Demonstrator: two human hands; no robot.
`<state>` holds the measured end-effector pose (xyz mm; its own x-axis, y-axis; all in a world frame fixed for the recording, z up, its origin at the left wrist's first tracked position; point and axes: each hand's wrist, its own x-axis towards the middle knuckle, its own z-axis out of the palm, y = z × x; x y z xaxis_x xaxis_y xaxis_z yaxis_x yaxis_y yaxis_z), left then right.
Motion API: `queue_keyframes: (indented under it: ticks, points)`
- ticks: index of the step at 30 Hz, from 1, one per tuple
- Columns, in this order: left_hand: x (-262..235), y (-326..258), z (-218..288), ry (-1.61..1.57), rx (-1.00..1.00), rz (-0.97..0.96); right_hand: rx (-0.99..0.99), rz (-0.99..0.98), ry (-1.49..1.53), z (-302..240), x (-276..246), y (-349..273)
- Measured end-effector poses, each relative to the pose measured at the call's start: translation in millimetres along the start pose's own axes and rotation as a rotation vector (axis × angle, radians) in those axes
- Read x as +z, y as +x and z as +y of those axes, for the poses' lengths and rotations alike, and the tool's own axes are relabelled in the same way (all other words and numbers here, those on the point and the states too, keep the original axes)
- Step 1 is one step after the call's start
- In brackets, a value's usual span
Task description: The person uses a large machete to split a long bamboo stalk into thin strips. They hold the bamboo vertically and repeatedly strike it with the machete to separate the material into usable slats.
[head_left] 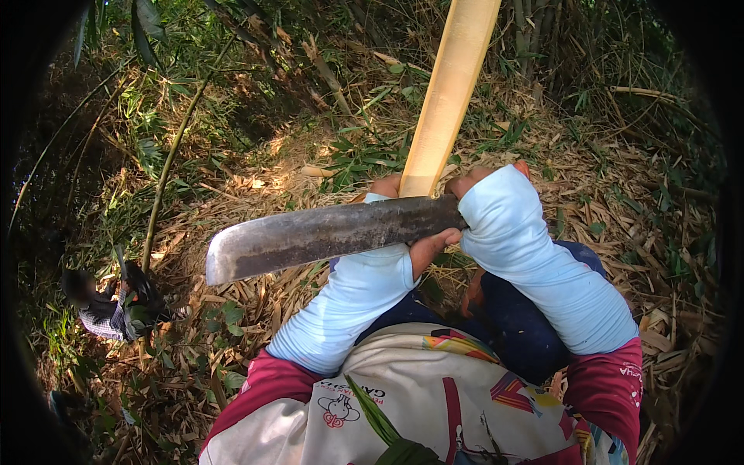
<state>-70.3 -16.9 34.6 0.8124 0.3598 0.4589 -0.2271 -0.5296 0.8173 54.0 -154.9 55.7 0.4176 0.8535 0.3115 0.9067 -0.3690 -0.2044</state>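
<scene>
Pale bamboo strip [449, 93] upright at centre — likely stiff, light, splintery at edges; best held low. Left hand [403, 225] wrapped round its base. Right hand [484, 194] clamped on handle of machete [325, 232] — heavy, blade across front. Leaf litter [256, 186] below.

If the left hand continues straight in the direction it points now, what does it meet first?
The left hand already touches the pale split bamboo strip. Beyond it, probably only dry leaf litter on the ground, though depth is unclear.
</scene>
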Motion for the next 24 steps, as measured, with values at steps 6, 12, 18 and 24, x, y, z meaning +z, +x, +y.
queue_keyframes:
  ticks: [6,12,18,24]
  points:
    - [1.5,-1.8,-0.5,0.008,-0.041,0.006,0.020,0.019,-0.032,-1.6,0.0,0.1]
    - [-0.4,1.5,-4.0,-0.057,-0.045,-0.014,0.005,-0.032,0.131,1.6,3.8,-0.8]
    - [-7.3,2.1,-6.2,-0.032,-0.106,-0.116,-0.100,0.026,0.161,4.5,7.8,-1.0]
    - [-8.2,1.5,2.8,0.040,-0.158,-0.138,-0.025,-0.056,0.112,1.7,4.9,0.3]
